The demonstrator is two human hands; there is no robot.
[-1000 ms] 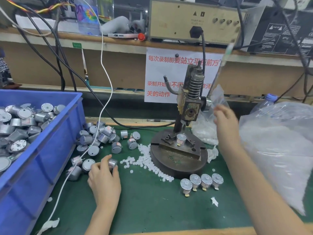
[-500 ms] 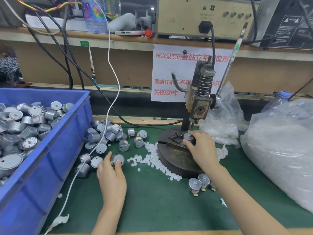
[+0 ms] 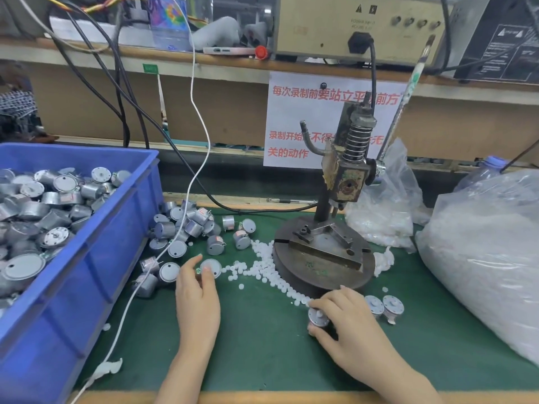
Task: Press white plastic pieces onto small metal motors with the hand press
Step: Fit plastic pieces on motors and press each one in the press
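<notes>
The hand press (image 3: 347, 182) stands on its round metal base (image 3: 323, 275) at mid-table, and its fixture holds nothing. My right hand (image 3: 347, 325) grips a pressed motor (image 3: 318, 317) on the green mat just in front of the base, at the left end of a row of finished motors (image 3: 385, 306). My left hand (image 3: 195, 290) pinches a small silver motor (image 3: 211, 266) near a pile of loose motors (image 3: 186, 228). White plastic pieces (image 3: 262, 266) lie scattered along the base's left edge.
A blue bin (image 3: 96, 258) full of motors fills the left side. A large clear bag (image 3: 490, 258) of white parts lies at the right, a smaller bag (image 3: 385, 211) behind the press. A white cable (image 3: 201, 158) hangs over the motor pile. The press lever (image 3: 405, 100) points up and right.
My right hand left the lever, took the motor off the press fixture and carried it down to the mat. My left hand kept hold of its motor and shifted slightly.
</notes>
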